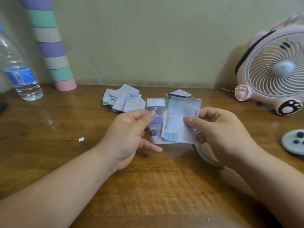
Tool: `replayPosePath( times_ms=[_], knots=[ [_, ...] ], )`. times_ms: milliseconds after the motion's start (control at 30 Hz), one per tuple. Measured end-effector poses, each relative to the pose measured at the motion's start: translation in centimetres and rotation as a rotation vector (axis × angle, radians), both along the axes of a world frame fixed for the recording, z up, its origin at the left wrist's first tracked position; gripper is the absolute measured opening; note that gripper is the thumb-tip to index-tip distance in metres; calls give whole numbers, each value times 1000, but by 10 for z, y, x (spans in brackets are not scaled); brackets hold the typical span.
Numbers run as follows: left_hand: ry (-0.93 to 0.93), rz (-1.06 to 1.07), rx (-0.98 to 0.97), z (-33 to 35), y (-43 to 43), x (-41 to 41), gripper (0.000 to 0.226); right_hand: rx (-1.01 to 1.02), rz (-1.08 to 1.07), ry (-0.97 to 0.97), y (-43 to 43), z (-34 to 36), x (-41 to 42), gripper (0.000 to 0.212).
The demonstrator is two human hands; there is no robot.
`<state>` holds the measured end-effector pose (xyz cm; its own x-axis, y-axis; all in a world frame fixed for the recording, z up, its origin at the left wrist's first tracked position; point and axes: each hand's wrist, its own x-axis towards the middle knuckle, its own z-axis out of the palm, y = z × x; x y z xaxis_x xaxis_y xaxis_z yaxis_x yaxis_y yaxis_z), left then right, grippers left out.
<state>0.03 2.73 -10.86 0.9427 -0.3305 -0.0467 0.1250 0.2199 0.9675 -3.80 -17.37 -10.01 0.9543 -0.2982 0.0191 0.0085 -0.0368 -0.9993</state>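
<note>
Wooden table (49, 122) across the whole lower half, brown and glossy, meeting a pale wall at twelve o'clock. Pink fan (278, 69) with paw-print feet at two o'clock, standing on the table's far right, grille facing inward. Striped tube (51, 48) in purple, green, beige and pink at eleven o'clock, leaning against the wall with its pink end on the table. Clear water bottle (18, 69) with a blue label at ten o'clock, upright, just beside the tube's foot. Left hand (126, 134) just at nine o'clock of centre, thumb and forefinger pinching the left edge of a photo cutting (156, 122), remaining fingers loosely curled below. Right hand (222, 134) at three o'clock of centre, thumb pressed on the front of a stack of cuttings (181, 116), fingers curled behind it, gripping firmly. Stack raised off the table at dead centre, between both hands, overlapping the right side of the photo cutting and touching it. Loose pile of cuttings (125, 100) on the table at twelve o'clock of the left hand, near the wall, apart from the stack. Pale dish (287, 145) with dark round bits at four o'clock, cut by the right edge. White curved thing (205, 153) under the right hand, mostly hidden, kind not clear. Tiny white scrap (81, 139) at nine o'clock of the left hand, alone on the wood.
</note>
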Motion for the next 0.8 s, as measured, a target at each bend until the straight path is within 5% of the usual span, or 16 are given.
replayPosePath(
  times_ms=[133,233,333,400,533,600,700,733,800],
  knots=[
    [-465,167,469,0,11,5,15,-121,-16,-5,-16,5,2,11],
    [-988,-45,808,7,23,11,17,-89,-38,3,-24,8,5,12],
    [-1062,-428,1229,7,24,6,16,-57,-14,21,-25,9,5,14],
    [-945,-539,1331,6,20,-3,23,-39,30,40,-26,9,4,19],
    [-788,-524,1159,7,17,-9,45,-15,145,108,-24,8,3,11],
    [-665,-310,854,5,11,-8,44,21,167,107,-24,6,4,16],
    [-193,-175,158,-1,-3,-10,37,66,225,129,-22,1,5,17],
    [-86,-193,2,-1,-7,-12,35,78,255,151,-21,0,5,9],
    [8,-203,-143,0,-12,-15,33,130,308,181,-19,-3,5,26]
  ],
)
